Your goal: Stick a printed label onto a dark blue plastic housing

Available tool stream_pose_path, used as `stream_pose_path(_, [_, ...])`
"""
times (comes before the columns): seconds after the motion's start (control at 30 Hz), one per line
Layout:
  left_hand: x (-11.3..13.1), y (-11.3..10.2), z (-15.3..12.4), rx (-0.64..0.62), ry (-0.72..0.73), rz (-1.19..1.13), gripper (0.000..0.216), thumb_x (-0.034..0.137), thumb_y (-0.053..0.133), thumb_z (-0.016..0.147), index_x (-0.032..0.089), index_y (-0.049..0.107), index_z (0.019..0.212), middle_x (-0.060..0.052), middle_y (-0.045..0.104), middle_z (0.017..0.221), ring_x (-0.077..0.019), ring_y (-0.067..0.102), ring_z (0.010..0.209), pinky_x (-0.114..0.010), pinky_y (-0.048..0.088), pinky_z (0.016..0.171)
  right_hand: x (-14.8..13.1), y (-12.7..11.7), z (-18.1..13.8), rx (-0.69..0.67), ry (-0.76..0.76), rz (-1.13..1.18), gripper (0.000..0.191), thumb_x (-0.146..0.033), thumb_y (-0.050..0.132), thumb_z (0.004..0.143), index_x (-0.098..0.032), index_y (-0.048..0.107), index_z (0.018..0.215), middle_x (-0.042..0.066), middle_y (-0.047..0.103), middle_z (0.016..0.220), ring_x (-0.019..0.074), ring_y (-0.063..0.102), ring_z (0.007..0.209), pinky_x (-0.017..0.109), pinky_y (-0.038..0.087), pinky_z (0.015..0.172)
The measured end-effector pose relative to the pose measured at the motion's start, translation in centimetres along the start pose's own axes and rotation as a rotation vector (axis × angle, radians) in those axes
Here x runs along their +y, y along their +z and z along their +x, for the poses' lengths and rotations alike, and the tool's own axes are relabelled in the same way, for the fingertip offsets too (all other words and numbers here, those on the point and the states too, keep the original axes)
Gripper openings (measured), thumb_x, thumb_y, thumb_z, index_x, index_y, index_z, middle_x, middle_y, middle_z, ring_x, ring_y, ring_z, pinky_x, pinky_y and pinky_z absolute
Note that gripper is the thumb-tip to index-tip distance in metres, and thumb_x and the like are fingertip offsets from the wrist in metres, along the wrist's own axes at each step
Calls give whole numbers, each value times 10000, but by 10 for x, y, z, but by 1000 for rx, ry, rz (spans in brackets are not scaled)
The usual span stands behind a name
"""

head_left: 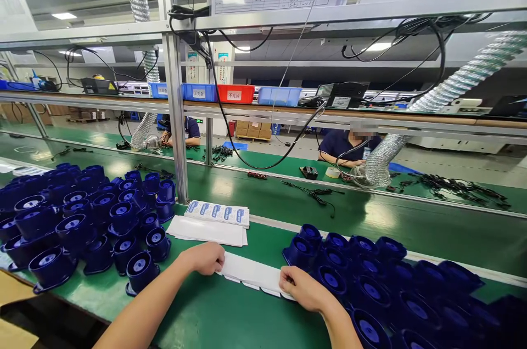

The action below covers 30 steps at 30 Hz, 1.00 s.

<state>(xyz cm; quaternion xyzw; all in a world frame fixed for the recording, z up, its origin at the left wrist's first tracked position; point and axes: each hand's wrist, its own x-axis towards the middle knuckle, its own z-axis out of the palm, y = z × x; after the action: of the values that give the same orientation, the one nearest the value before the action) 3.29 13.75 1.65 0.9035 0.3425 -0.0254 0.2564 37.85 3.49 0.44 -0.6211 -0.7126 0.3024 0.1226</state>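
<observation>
The white paper strip is on or just above the desk, its 2 ends pinched in the fingers of the left hand and right hand; it looks light, bendy and easily creased, so a gentle hold at the ends should suit

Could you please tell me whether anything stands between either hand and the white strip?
Nothing visible does: the left hand and right hand already grip the white strip at opposite ends. The nearest dark blue parts sit beyond the right hand, not between.
</observation>
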Motion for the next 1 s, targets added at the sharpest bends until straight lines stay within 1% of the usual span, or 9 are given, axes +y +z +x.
stream_pose_path(0.13, [2, -2, 3, -19, 9, 40, 137, 61, 676, 758, 182, 727, 719, -3, 703, 724, -165, 572, 669, -259, 388, 610, -2, 0, -1, -5, 11, -4, 140, -138, 546, 925, -178, 604, 804, 13, 655, 790, 178, 558, 748, 265, 356, 660])
stream_pose_path(0.33, [6, 0, 6, 5, -57, 155, 191, 82, 657, 856, 172, 602, 697, -9, 621, 736, -192, 565, 722, -335, 465, 770, -6, 0, 1, 16, 53, -62, 165, -127, 532, 960, -170, 621, 828, 51, 702, 860, 196, 588, 794, 275, 358, 679])
stream_pose_path(0.53, [2, 0, 8, -19, -99, 112, 265, 157, 701, 900, 172, 551, 681, 51, 503, 657, -146, 483, 629, -296, 456, 705, -18, 5, 3, 78, 140, -158, 189, -102, 543, 955, -160, 635, 800, 106, 735, 879, 219, 612, 783, 302, 325, 665])
stream_pose_path(0.7, [-4, -5, -1, 5, -22, -29, 146, 179, 660, 886, 172, 608, 750, 13, 586, 742, -150, 500, 664, -278, 409, 666, -32, 7, -5, 164, 126, -204, 175, -65, 571, 915, -167, 653, 799, 91, 719, 854, 230, 654, 797, 306, 385, 693])
stream_pose_path(0.77, [-7, -10, -6, -5, 19, -104, 67, 190, 636, 868, 178, 639, 802, 10, 614, 764, -148, 504, 669, -266, 376, 631, -47, 14, -6, 263, 16, -215, 157, -89, 556, 954, -180, 680, 926, 96, 715, 994, 243, 662, 927, 321, 448, 805])
stream_pose_path(0.83, [-8, -15, -9, -26, 63, -180, 49, 217, 622, 857, 185, 650, 834, 20, 607, 750, -140, 490, 661, -254, 351, 602, -70, 28, -3, 462, -229, -230, 174, -129, 527, 1006, -193, 681, 1055, 110, 684, 1111, 259, 640, 1040, 361, 484, 908])
stream_pose_path(0.9, [-7, -18, -11, -59, 107, -257, 91, 270, 617, 862, 185, 648, 856, 29, 580, 728, -131, 472, 650, -241, 348, 583, -96, 49, 0, 687, -540, -270, 176, -165, 526, 1031, -184, 687, 1100, 129, 671, 1107, 277, 633, 1021, 408, 528, 889])
stream_pose_path(0.93, [-6, -19, -11, -78, 126, -292, 127, 306, 614, 871, 184, 644, 862, 32, 563, 715, -128, 462, 642, -234, 349, 575, -109, 61, 2, 763, -673, -305, 173, -174, 543, 1030, -175, 692, 1117, 138, 672, 1096, 284, 635, 990, 423, 547, 854])
stream_pose_path(1.0, [-5, -20, -11, -113, 151, -351, 213, 388, 604, 893, 179, 629, 863, 34, 534, 691, -123, 443, 621, -226, 348, 553, -129, 82, 4, 851, -839, -402, 227, -155, 574, 1018, -147, 686, 1215, 155, 687, 1120, 303, 641, 1002, 460, 571, 855])
